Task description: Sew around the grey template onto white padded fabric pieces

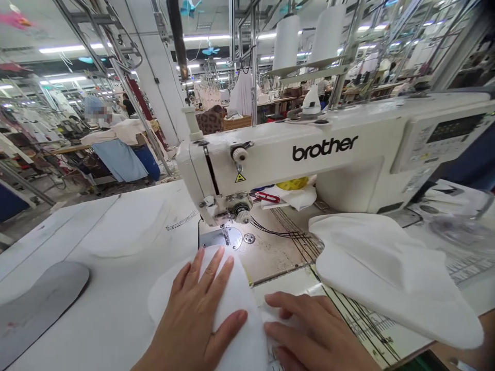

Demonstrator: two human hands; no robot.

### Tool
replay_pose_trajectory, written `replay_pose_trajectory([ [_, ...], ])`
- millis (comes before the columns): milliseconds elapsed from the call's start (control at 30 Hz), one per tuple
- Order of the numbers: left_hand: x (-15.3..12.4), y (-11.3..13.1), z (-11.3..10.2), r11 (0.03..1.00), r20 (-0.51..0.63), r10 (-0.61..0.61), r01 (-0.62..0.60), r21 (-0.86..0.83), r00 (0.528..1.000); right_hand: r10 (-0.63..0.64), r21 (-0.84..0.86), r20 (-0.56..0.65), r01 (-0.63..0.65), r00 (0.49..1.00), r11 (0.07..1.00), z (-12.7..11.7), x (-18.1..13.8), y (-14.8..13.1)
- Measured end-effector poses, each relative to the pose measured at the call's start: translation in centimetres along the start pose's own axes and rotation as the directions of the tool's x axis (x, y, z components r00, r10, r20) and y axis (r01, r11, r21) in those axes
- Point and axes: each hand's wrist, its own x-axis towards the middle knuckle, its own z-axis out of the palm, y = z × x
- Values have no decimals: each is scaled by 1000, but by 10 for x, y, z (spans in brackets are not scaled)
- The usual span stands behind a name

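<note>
My left hand [193, 314] lies flat with fingers spread on a white fabric piece [240, 281] with a rounded end. The fabric's far end reaches the needle plate [212, 238], just in front of the presser foot [226, 237] of a white sewing machine [270, 167]. Beside the fabric's right edge, my right hand [313, 330] has its fingers bent and apart. Some white cloth shows under its fingertips, and I see no grip on it. A second white layer [158, 296] sticks out to the left of my left hand.
White pieces are stacked at right [371, 257] and left [124, 232]. A grey insole-shaped template [46, 304] lies far left. Red thread snips [267, 197] and a yellow item [293, 183] sit behind the machine arm. Thread cones [286, 44] stand above.
</note>
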Motion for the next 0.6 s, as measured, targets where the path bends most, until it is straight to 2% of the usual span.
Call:
replay_pose_trajectory([
  [167,-5,-2,-4,991,77,-127,130,-42,989,-77,-34,58,79,995,996,3,1,-2],
  [333,-2,-6,-7,976,163,-192,206,-75,968,-136,-17,107,138,985,990,11,13,-6],
  [467,2,-12,-1,976,137,-193,204,-75,972,-196,-21,74,198,978,980,20,33,-3],
  [600,5,-23,11,986,77,-150,154,-60,986,-207,-69,128,217,970,974,25,56,8],
])
